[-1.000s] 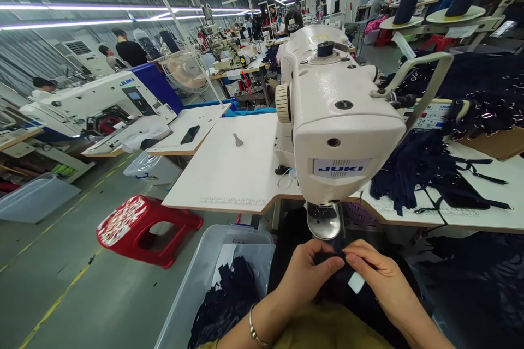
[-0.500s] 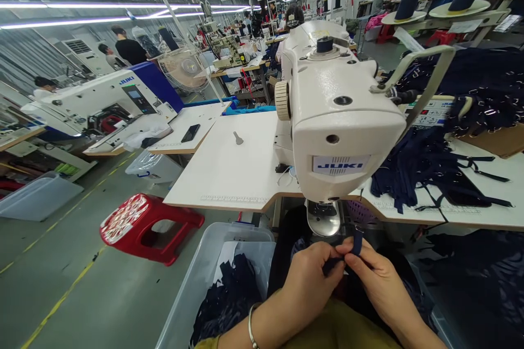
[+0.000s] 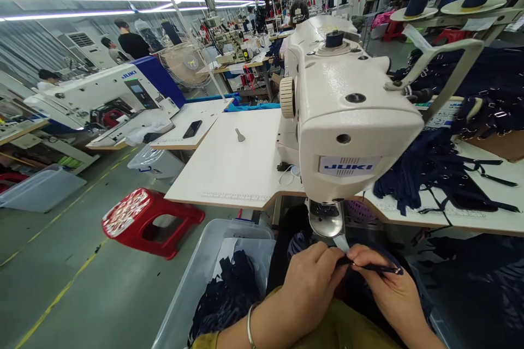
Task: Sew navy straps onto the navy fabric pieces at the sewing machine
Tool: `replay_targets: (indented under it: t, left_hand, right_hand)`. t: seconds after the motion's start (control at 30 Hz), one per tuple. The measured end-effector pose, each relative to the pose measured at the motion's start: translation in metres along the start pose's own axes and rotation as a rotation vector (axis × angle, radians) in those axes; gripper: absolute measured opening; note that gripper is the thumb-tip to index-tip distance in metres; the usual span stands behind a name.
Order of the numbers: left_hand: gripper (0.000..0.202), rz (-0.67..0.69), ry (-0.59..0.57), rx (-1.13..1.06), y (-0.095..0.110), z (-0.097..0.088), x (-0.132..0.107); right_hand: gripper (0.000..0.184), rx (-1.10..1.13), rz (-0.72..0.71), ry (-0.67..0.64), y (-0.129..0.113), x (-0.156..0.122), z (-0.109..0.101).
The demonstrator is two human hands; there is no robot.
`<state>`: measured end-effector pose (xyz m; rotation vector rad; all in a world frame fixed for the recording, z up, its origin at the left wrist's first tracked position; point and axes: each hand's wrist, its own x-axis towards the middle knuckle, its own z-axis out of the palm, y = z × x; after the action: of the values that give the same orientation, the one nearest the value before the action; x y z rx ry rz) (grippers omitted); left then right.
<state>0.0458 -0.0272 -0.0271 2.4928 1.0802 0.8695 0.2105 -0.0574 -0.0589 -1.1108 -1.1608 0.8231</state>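
Observation:
My left hand and my right hand meet just below the head of a white sewing machine. Both pinch a thin navy strap that runs across my right fingers. A small white tag sticks up between my fingertips and the machine's metal foot plate. My left wrist wears a silver bangle. More dark cloth lies under my hands in my lap.
A clear plastic bin with navy pieces stands at my left knee. Navy straps are piled on the white table to the right of the machine. A red stool stands on the floor. Other workers are far behind.
The strap stood up between my fingers half a second ago; now it lies flat across my right hand, pulled rightward. The view has drifted slightly to the left.

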Motion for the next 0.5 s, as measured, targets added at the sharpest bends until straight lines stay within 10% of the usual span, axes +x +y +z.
replay_targets:
  t: [0.5]
  left_hand:
    - [0.006,-0.215,-0.095,-0.243,-0.0025,-0.0025,0.0057]
  right_hand:
    - [0.01,-0.155,0.086,-0.082,-0.0032,0.0047,0.0003]
